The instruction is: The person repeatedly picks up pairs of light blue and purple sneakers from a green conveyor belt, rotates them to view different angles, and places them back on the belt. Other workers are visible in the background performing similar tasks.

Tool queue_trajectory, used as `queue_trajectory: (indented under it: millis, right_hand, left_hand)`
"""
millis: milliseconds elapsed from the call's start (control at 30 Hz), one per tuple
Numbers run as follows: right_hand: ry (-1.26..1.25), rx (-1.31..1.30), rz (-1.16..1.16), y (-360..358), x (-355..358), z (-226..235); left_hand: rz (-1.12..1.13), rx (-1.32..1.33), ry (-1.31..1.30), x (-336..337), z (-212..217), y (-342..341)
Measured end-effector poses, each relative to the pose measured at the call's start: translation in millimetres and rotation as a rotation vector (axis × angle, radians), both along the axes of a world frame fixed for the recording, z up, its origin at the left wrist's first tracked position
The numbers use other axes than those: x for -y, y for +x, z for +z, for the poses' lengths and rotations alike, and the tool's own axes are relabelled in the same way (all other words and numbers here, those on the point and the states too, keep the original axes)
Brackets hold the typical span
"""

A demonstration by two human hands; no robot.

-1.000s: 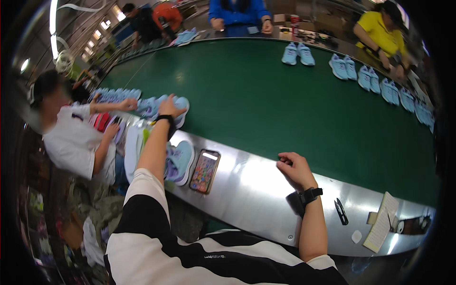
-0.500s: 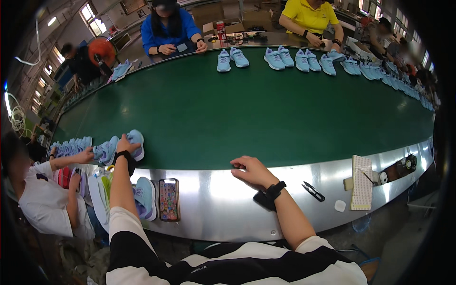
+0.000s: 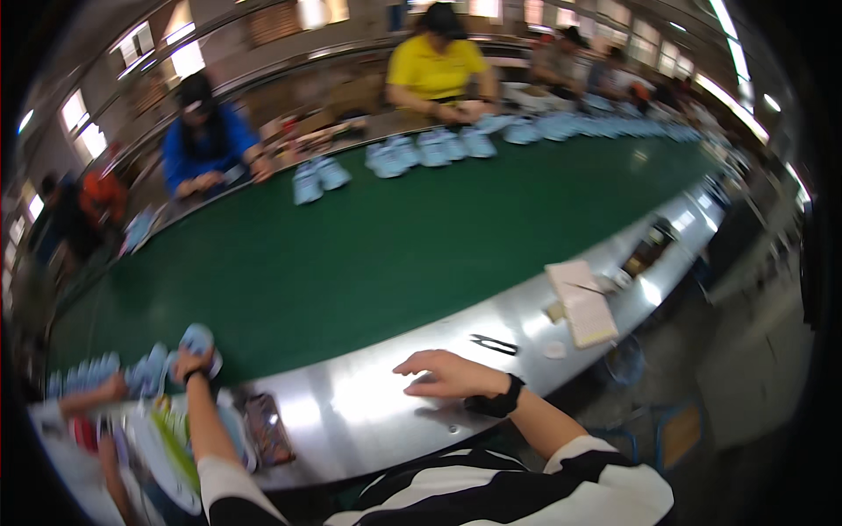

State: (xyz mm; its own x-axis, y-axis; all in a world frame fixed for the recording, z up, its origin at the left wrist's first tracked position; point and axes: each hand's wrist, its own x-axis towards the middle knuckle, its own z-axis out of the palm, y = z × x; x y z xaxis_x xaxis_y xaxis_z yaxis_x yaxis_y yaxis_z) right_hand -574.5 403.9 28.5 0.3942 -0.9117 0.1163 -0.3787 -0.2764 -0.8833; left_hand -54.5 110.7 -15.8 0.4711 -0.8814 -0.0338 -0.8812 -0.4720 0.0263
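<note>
At the green belt's near left edge, my left hand [image 3: 193, 362] is closed on a light-blue sneaker [image 3: 199, 335]; the fingers are blurred and partly merge with it. My right hand [image 3: 449, 373] hovers over the shiny metal ledge [image 3: 351, 386], fingers apart and holding nothing. Beyond it on the ledge lie black thread snips [image 3: 495, 344]. A phone [image 3: 267, 428] rests beside my left forearm. Another sneaker, between forearm and phone, is mostly hidden. More light-blue sneakers [image 3: 145, 370] stand just left of my left hand.
A co-worker's arm [image 3: 92, 399] reaches in from the left. Light-coloured soles [image 3: 162, 456] lie below it. On the ledge to the right are a notepad [image 3: 583, 302], a pen and a small white piece [image 3: 555, 351]. Across the green belt [image 3: 351, 254], sneakers [image 3: 434, 147] line up before two seated people.
The whole view has swung right and tilted, blurring the scene. My left hand stays on the sneaker. My right hand is now over the metal ledge, its fingers more spread.
</note>
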Motion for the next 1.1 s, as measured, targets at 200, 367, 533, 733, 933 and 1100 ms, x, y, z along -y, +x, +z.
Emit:
queue_trajectory:
  millis: [200, 367, 533, 733, 933, 1100]
  right_hand:
    - [0.019, 0.035, -0.083, 1.3, -24.9, -29.9]
    - [0.029, -0.048, -0.141, 31.0, -22.2, -42.4]
    - [-0.133, -0.057, -0.383, 56.8, -23.5, -54.8]
    - [0.203, 0.071, -0.508, 33.3, -57.3, -53.9]
    - [0.269, 0.083, -0.508, 24.6, -73.8, -53.0]
    - [0.294, 0.321, -0.562, 27.0, -66.3, -68.7]
  left_hand:
    - [-0.28, 0.306, 0.086, 18.3, 11.7, -11.7]
    - [-0.574, -0.297, -0.045, -2.1, 56.8, -66.7]
    - [-0.775, -0.699, -0.038, -164.2, 84.9, -166.2]
    - [-0.583, -1.144, 0.054, -316.4, 28.5, -239.4]
    - [-0.423, -1.382, 0.003, -326.4, -0.5, -255.6]
    - [-0.331, -1.527, 0.063, -312.8, -9.9, -248.4]
